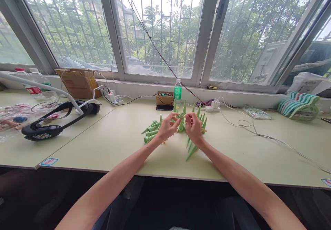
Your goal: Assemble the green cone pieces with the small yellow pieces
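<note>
My left hand (pixel 168 128) is closed in a pinch above the middle of the table, its fingertips close to those of my right hand (pixel 194 129). The right one is also pinched; whatever lies between the fingers of either hand is too small to make out. Around them is a cluster of light green plastic spikes. Behind the hands an upright green spike (pixel 184 106) points upward. Several hollow spikes (pixel 151 133) lie on their sides by my left hand, and other spikes (pixel 191 152) lie beneath my right wrist. Small yellow pieces (pixel 204 130) show among them.
A green-labelled bottle (pixel 177 91), a phone (pixel 164 107) and a small cardboard box (pixel 165 100) stand or lie behind the spikes. To the left are a black headset (pixel 49 128) and a carton (pixel 77 83). White cables (pixel 274 138) and teal hangers (pixel 297 106) are at right.
</note>
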